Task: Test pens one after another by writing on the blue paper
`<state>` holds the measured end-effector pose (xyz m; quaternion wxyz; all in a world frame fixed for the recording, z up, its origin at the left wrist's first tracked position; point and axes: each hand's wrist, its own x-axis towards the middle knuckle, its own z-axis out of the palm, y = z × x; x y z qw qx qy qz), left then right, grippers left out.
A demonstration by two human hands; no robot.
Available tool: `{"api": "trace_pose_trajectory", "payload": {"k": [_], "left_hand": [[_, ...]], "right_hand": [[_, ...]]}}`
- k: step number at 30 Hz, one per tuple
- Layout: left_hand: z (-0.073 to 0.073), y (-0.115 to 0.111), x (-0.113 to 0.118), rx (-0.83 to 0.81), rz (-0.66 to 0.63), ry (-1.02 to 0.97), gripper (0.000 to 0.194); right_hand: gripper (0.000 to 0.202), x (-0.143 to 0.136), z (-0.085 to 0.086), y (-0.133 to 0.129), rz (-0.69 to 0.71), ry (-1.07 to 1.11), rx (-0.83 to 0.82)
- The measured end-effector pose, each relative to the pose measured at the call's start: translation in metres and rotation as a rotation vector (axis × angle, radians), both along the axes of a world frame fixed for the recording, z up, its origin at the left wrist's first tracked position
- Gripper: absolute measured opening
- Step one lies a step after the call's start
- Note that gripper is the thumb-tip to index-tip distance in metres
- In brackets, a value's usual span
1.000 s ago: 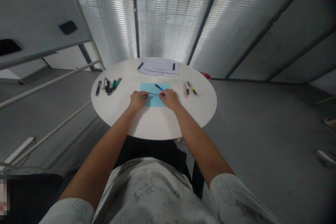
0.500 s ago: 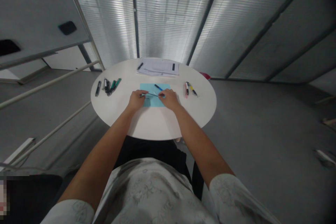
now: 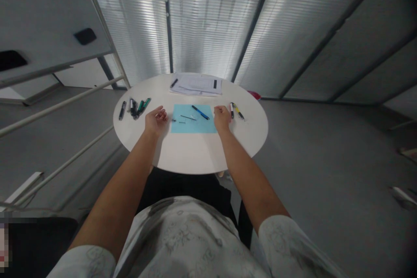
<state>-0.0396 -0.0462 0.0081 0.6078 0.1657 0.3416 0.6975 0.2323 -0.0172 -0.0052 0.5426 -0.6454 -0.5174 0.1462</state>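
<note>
A light blue sheet [image 3: 192, 127] lies on the white round table, with pen parts spread over it. A thin dark pen refill [image 3: 188, 117] rests near its middle, a small spring [image 3: 182, 122] below that, and a tiny dark piece [image 3: 173, 120] at the left edge. A blue pen barrel with a black end [image 3: 200, 112] lies slanted on the right half. To the left of the sheet is my left hand [image 3: 156, 120], palm turned up, fingers loosely curled and apart, holding nothing. My right hand [image 3: 222, 118] is at the sheet's right edge, fingers loosely bent, nothing visible in it.
Several pens [image 3: 134, 107] lie in a group on the left of the table [image 3: 189, 156]. More pens [image 3: 237, 111] lie just right of my right hand. A stack of papers [image 3: 195, 84] is at the far edge. White rails [image 3: 65, 102] stand at the left.
Both hands have let go of the refill, which now lies on the sheet. My left hand has moved left and my right hand right, uncovering the small parts and the blue barrel.
</note>
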Motion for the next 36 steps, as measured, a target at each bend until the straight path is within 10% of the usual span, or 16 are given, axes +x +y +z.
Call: {"api": "trace_pose_trajectory", "payload": {"k": [23, 36], "left_hand": [[0.007, -0.009, -0.001, -0.04, -0.026, -0.137, 0.027], [0.004, -0.008, -0.001, -0.022, -0.027, -0.126, 0.029]], "right_hand": [[0.025, -0.001, -0.002, 0.0, -0.003, -0.098, -0.021], [0.036, -0.026, 0.01, -0.031, 0.273, -0.712, 0.044]]}}
